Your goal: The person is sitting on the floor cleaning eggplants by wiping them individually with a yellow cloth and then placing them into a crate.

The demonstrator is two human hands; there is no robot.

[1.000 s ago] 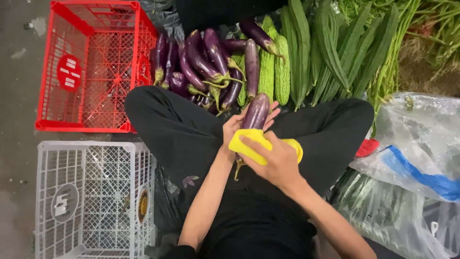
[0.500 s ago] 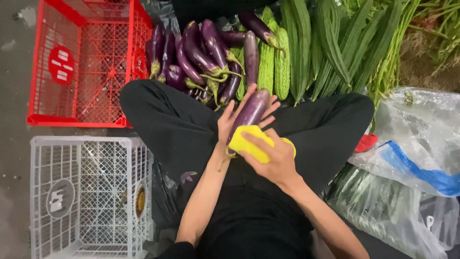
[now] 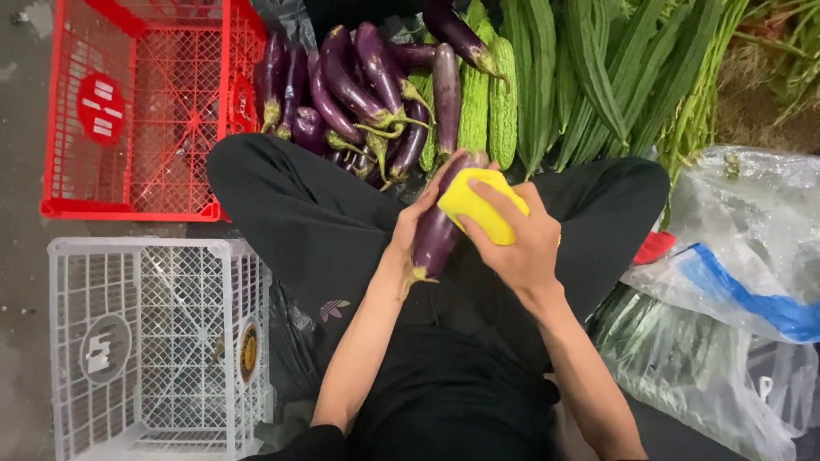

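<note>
My left hand grips a long purple eggplant over my lap, its green stem end pointing down toward me. My right hand presses a yellow sponge against the upper part of that eggplant. I sit cross-legged in black trousers. Just beyond my knees lies a heap of purple eggplants with green stems.
A red plastic crate stands at the upper left and a white plastic crate at the lower left. Ridged green gourds and long green vegetables lie behind the eggplants. Clear plastic bags sit to my right.
The sponge in my right hand has slid up along the eggplant toward its far tip, and the eggplant has tilted so more of its lower end shows.
</note>
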